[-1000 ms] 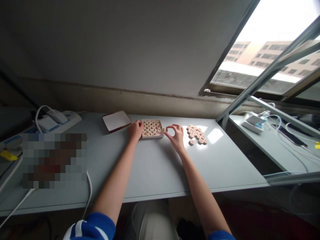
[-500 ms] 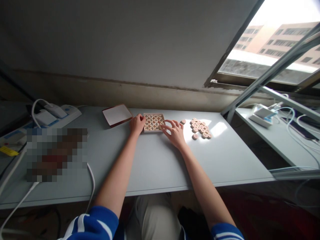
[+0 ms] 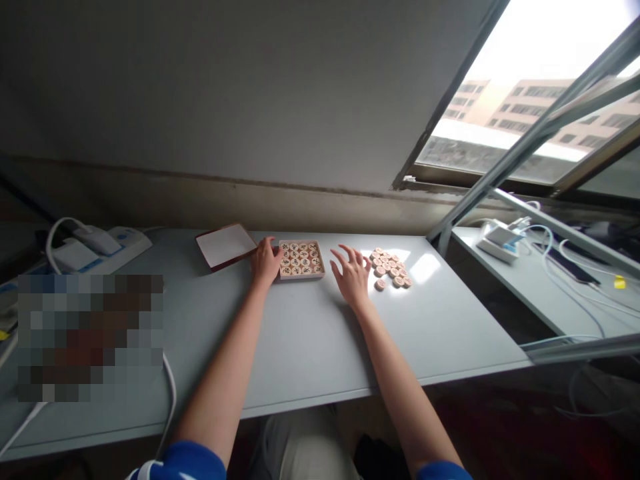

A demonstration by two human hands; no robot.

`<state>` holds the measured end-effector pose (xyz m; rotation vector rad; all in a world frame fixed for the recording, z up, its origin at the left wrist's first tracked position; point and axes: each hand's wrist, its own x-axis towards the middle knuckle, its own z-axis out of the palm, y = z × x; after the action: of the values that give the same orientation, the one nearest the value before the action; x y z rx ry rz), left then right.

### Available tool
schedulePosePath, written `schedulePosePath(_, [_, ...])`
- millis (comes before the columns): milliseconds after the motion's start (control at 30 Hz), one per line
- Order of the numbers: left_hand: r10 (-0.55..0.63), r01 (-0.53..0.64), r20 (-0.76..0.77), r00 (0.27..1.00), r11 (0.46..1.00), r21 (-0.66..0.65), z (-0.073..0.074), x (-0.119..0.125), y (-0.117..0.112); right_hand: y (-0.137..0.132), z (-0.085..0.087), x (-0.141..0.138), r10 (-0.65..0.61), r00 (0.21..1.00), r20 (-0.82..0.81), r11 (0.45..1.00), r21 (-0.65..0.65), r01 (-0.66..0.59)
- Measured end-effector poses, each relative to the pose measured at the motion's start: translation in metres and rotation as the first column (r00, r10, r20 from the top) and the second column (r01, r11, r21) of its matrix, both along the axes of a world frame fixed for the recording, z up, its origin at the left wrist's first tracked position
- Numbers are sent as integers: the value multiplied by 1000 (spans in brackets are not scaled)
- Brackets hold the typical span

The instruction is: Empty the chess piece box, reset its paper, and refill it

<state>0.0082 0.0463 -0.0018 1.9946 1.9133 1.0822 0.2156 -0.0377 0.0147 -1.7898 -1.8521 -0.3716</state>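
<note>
A shallow box (image 3: 301, 277) on the desk holds rows of round Chinese chess pieces (image 3: 303, 259) with dark characters, filling its inside. Against the box's left edge is my left hand (image 3: 265, 264), its fingers apart and the thumb near the rim. My right hand (image 3: 352, 279) hovers between the box and a loose cluster of chess pieces (image 3: 391, 265), fingers spread and nothing visible in them. One single chess piece (image 3: 380, 285) lies at the near side of that cluster, close to my right hand. Left of the box, the open lid (image 3: 227, 247) shows its white inside.
Power strips with plugs and white cables stand at the left (image 3: 123, 243) and on the shelf at the right (image 3: 500, 240). A blurred-out patch covers the desk's left part. A metal frame post (image 3: 450, 223) rises at the desk's right corner, and a wall runs behind.
My right hand has left the box's right edge and moved right, towards the loose pieces. The left hand's fingers have opened somewhat at the box's left edge. The view has shifted slightly.
</note>
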Motion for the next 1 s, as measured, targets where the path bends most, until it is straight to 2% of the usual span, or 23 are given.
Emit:
schedulePosePath(67, [-51,51,7,999,998,27,-1,-2,2,7,-8,15,-171,985,-20,984,49,172])
schedulePosePath(133, [-105,105,25,994,994,16,-2,-3,5,14,-18,31,-270,963,-18,961,56,271])
schedulePosePath(233, [-132,132,58,990,991,14,-3,-5,8,20,-27,47,-278,961,-7,960,35,278])
schedulePosePath(333, [-149,148,64,987,989,22,-4,-6,9,22,-21,49,-261,965,-34,965,14,262])
schedulePosePath(433, [-196,195,60,979,981,21,-5,-4,9,28,-3,36,-214,959,-187,977,-45,209])
schedulePosePath(533, [-248,247,62,967,969,18,-5,-3,7,37,12,9,-44,936,-349,997,-68,21])
schedulePosePath(633, [-272,272,72,959,962,12,-5,-3,7,45,14,-28,91,950,-298,991,-68,-116])
schedulePosePath(767, [-282,282,74,957,959,3,-7,-3,9,49,4,-64,119,973,-198,988,-75,-136])
schedulePosePath(900, [-254,255,44,966,966,-26,-7,-3,9,47,1,-76,179,966,-185,977,-80,-197])
schedulePosePath(1000, [-244,244,15,970,969,-40,-5,-1,7,44,8,-69,137,972,-190,987,-51,-149])
